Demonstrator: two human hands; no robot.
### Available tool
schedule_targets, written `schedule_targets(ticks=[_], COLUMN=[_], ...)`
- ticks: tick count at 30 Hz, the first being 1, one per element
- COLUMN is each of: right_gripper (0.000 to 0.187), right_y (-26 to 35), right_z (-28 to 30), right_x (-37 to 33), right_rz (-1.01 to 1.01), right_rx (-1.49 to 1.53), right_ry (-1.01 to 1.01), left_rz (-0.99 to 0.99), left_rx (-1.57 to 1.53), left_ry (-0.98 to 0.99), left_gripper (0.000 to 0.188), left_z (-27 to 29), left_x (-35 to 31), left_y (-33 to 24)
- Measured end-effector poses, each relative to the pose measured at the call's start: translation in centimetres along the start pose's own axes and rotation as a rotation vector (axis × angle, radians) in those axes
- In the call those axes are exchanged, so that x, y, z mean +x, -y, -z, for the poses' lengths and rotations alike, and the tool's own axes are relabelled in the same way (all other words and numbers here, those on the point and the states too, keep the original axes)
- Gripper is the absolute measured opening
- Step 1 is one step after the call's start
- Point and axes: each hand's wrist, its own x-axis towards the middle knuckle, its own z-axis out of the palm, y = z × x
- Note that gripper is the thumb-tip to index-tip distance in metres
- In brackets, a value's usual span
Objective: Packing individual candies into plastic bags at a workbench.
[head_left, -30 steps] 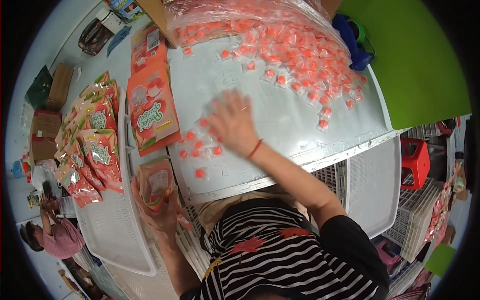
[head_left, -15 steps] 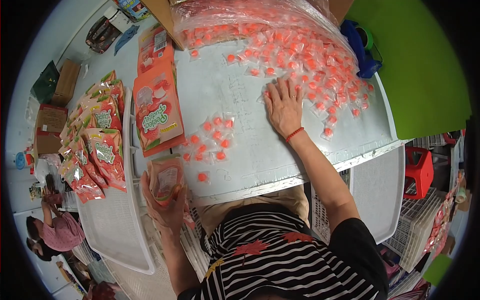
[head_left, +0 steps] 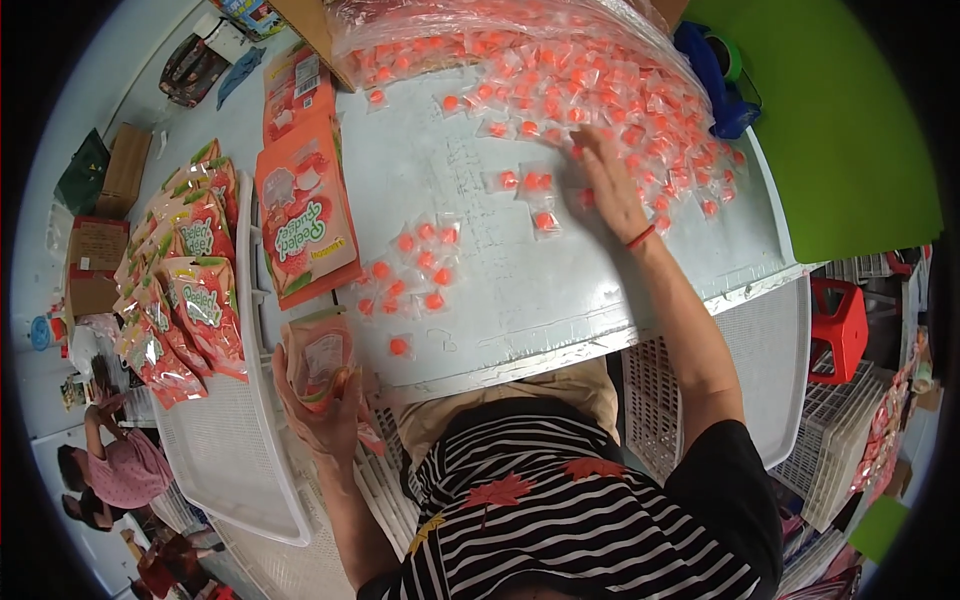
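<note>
On a pale bench [head_left: 500,300]: looks like separating wrapped candies [head_left: 544,221] from the heap [head_left: 645,125], with right hand [head_left: 612,188] outstretched (can't tell if gripping any) and left hand [head_left: 325,428] clutching a pouch [head_left: 320,352] alongside. Probably just needs a light sweep.

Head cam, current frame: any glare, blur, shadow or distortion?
Head view: bright glare on the plastic film and glossy pouches; head view: right hand looks slightly soft, maybe motion blur, with a faint shadow on the table to its left; head view: left hand fairly crisp; head view: fisheye bending, black corners.
</note>
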Motion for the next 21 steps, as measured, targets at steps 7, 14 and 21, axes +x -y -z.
schedule_targets(ticks=[7, 14, 21], right_gripper=[0.046, 0.036, 0.023], right_y=[-0.6, 0.7, 0.9], right_z=[1.6, -0.7, 0.5], right_x=[0.3, -4.2, -3.7], right_rz=[-0.118, -0.116, 0.345], right_rx=[0.083, 0.355, -0.534], right_ry=[-0.024, -0.281, -0.19], left_rz=[-0.001, 0.054, 0.005], left_rx=[0.009, -0.037, 0.038], left_ry=[0.017, 0.007, 0.008], left_gripper=[0.092, 0.091, 0.091], left_z=[-0.1, -0.2, -0.3], left_x=[0.1, 0.1, 0.2], left_y=[-0.1, 0.5, 0.0])
